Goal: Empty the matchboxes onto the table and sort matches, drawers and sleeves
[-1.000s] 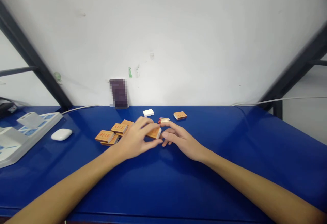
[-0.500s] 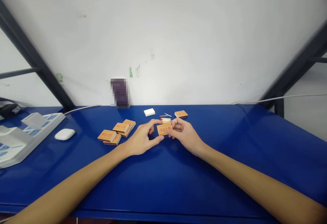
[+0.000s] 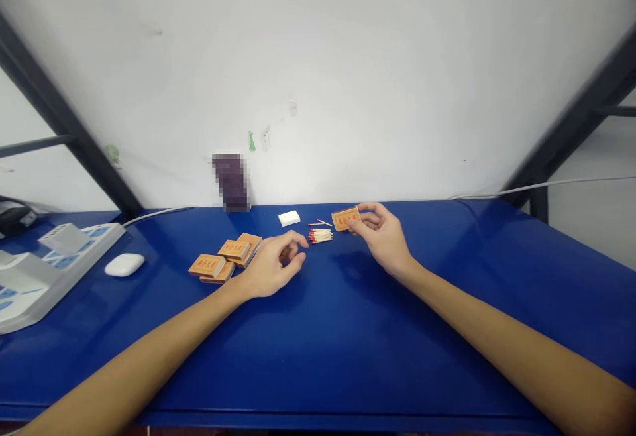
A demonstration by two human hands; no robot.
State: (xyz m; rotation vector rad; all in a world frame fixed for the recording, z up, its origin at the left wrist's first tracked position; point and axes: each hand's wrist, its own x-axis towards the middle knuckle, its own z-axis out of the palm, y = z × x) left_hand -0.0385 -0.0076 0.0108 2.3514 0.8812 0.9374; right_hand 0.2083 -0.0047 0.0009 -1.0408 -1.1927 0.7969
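Note:
My right hand [image 3: 382,234] pinches an orange matchbox [image 3: 344,219] with red lettering between thumb and fingers. Whether this box touches anything beneath it, I cannot tell. My left hand [image 3: 278,262] is empty, its thumb and curled fingers apart, just left of a pile of red-tipped matches [image 3: 321,235] on the table. Two loose matches [image 3: 320,223] lie right behind that pile. Several orange matchboxes [image 3: 207,265] are stacked in a loose heap to the left of my left hand.
A small white box [image 3: 289,218] lies behind the left hand. On the blue table [image 3: 308,356] at left are a white rounded case [image 3: 124,265] and a power strip [image 3: 84,250]. A blurred-out dark purple object [image 3: 231,183] leans on the wall. A cable [image 3: 536,187] runs at right.
My right hand has moved back and to the right with the matchbox, uncovering the match pile. My left hand is now apart from the box. The matchbox formerly at back right is now hidden.

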